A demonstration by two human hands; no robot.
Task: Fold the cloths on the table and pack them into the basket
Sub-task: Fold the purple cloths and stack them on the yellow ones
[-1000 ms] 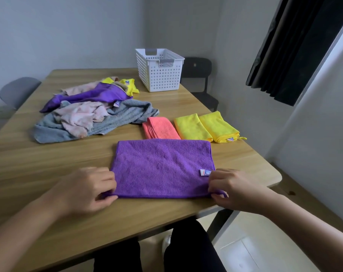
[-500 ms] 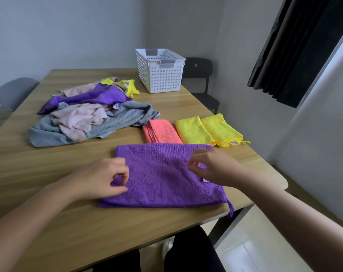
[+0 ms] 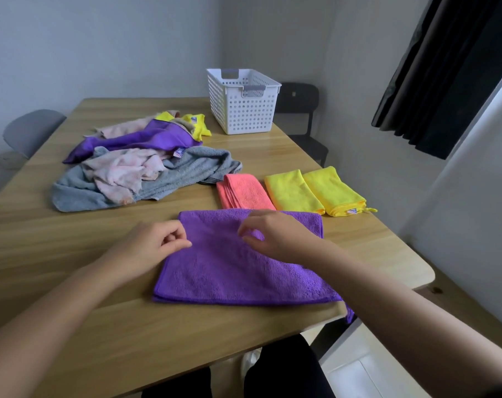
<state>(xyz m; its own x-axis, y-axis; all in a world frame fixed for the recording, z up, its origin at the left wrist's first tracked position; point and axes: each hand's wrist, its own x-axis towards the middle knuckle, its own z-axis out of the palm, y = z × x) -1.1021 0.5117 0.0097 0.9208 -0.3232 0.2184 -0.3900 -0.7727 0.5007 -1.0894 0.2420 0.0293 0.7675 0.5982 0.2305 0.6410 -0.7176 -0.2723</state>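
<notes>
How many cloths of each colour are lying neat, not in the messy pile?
Purple cloth: 1
Coral cloth: 1
Yellow cloths: 2
Total: 4

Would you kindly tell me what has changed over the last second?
Both hands let go of the near corners of the purple microfibre cloth and moved away from the person: left hand to its left edge, right hand over its middle. The white perforated basket, folded cloths and crumpled pile stayed.
</notes>
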